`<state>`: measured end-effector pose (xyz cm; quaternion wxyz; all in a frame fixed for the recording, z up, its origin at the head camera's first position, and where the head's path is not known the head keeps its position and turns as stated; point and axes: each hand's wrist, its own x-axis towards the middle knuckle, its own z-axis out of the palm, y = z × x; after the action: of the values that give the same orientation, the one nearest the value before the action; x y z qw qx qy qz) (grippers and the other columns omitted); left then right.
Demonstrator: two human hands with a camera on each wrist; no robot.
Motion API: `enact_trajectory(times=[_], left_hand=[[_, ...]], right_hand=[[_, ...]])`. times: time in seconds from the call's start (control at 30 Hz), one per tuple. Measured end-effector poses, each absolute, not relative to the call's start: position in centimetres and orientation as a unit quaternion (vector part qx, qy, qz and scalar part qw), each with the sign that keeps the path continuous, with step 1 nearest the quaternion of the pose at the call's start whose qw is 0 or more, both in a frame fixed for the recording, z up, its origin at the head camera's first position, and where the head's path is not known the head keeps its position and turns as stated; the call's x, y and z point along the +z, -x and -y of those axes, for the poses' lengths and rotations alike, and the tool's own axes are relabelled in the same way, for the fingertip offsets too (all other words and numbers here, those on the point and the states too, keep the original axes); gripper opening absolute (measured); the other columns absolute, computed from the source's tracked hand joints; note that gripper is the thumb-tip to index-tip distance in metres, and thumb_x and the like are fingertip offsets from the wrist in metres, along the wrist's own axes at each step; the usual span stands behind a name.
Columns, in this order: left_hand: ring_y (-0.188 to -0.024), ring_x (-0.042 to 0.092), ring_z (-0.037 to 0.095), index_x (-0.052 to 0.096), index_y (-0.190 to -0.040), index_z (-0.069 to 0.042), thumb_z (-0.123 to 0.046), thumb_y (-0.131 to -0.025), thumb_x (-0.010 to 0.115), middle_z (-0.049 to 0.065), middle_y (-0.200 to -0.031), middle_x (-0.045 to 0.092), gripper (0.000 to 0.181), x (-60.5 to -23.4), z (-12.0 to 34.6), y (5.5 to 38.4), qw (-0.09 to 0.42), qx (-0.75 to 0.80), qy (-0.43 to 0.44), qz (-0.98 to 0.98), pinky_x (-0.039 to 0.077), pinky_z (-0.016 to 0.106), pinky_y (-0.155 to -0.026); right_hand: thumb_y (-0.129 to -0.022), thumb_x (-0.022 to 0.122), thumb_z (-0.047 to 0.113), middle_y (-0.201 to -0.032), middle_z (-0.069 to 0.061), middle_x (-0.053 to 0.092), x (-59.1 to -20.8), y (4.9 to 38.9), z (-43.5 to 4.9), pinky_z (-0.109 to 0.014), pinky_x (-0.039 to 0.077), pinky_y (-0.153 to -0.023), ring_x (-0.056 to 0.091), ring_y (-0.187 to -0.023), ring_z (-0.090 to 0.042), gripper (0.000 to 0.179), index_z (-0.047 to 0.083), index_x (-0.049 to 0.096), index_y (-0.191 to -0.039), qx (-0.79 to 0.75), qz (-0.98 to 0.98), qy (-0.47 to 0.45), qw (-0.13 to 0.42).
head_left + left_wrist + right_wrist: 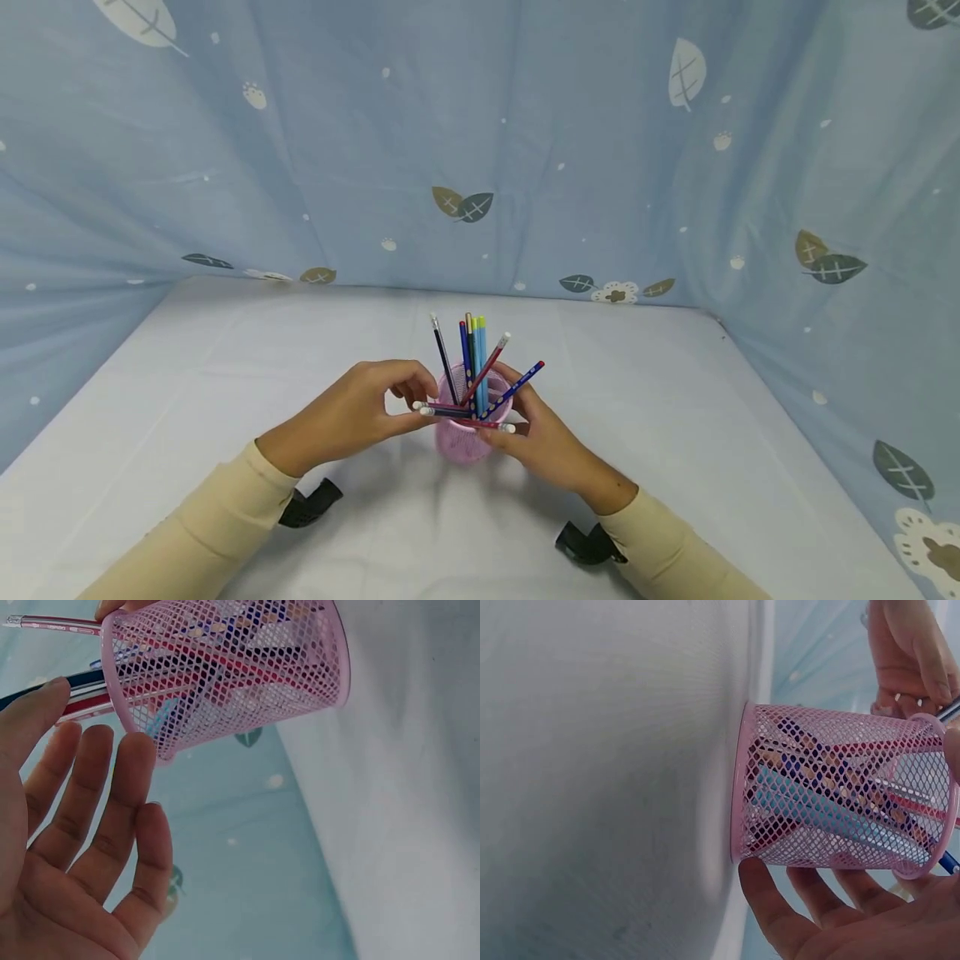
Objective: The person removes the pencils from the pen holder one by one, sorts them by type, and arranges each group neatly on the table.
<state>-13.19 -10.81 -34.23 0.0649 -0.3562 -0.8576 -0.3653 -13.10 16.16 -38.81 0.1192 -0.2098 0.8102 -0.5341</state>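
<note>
A pink mesh pencil cup (463,442) stands upright on the white cloth, holding several pencils. My right hand (551,442) grips it from the right, thumb at the near rim and fingers along the far side. At the left rim, my left hand (352,414) pinches dark pencils (82,679) between thumb and index finger; their white eraser ends point left. The other left fingers (139,761) spread beside the rim. A red pencil (491,367), a blue dotted pencil (521,389) and light blue pencils (482,350) lean out of the cup.
White cloth (300,333) covers the table under the cup. A blue leaf-patterned curtain (337,150) hangs behind and at both sides. Black wrist mounts (311,504) sit under both beige sleeves (202,525).
</note>
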Motion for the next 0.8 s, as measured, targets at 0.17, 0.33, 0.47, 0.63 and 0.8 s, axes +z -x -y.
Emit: enact_trajectory(times=[0.17,0.33,0.47,0.63,0.8], left_hand=[[-0.08,0.06,0.0,0.071,-0.1,-0.021,-0.011,-0.081,0.083,-0.016,-0.093,0.069,0.025,-34.41,10.8,13.17,0.081,-0.375,0.371,0.846,0.054,0.023,-0.077],[-0.08,0.059,0.001,0.072,-0.101,-0.021,-0.01,-0.081,0.083,-0.016,-0.094,0.07,0.025,-34.26,10.92,13.26,0.099,-0.37,0.373,0.845,0.055,0.023,-0.076],[-0.081,0.061,0.0,0.072,-0.101,-0.021,-0.009,-0.083,0.081,-0.015,-0.095,0.071,0.024,-34.13,10.97,13.34,0.103,-0.376,0.373,0.842,0.056,0.026,-0.076],[-0.081,0.064,-0.001,0.071,-0.1,-0.023,-0.014,-0.086,0.08,-0.016,-0.096,0.071,0.019,-34.15,11.12,13.38,0.117,-0.383,0.367,0.84,0.056,0.025,-0.075],[-0.079,0.065,0.0,0.07,-0.102,-0.022,-0.017,-0.088,0.078,-0.015,-0.096,0.071,0.017,-33.98,11.19,13.32,0.135,-0.386,0.352,0.842,0.054,0.024,-0.069]], right_hand=[[-0.093,0.073,0.026,-0.158,-0.005,0.036,-38.77,12.9,-16.16,-0.043,0.053,-0.101,0.041,-0.144,-0.034,0.082,0.041,0.021,-0.154,-0.528,-0.815,0.21,0.118],[-0.094,0.072,0.024,-0.158,-0.005,0.037,-38.74,13.01,-16.05,-0.042,0.054,-0.1,0.042,-0.143,-0.033,0.081,0.042,0.021,-0.154,-0.529,-0.812,0.22,0.112],[-0.093,0.072,0.024,-0.157,-0.005,0.037,-38.77,13.15,-16.06,-0.041,0.054,-0.1,0.042,-0.143,-0.032,0.081,0.042,0.022,-0.154,-0.53,-0.811,0.221,0.109],[-0.093,0.072,0.026,-0.158,-0.006,0.036,-38.84,13.04,-16.08,-0.043,0.053,-0.101,0.04,-0.144,-0.032,0.081,0.041,0.021,-0.155,-0.529,-0.812,0.218,0.115],[-0.095,0.07,0.024,-0.158,-0.008,0.037,-38.96,13.02,-16.1,-0.046,0.052,-0.102,0.04,-0.144,-0.035,0.082,0.033,0.019,-0.158,-0.533,-0.807,0.229,0.11]])
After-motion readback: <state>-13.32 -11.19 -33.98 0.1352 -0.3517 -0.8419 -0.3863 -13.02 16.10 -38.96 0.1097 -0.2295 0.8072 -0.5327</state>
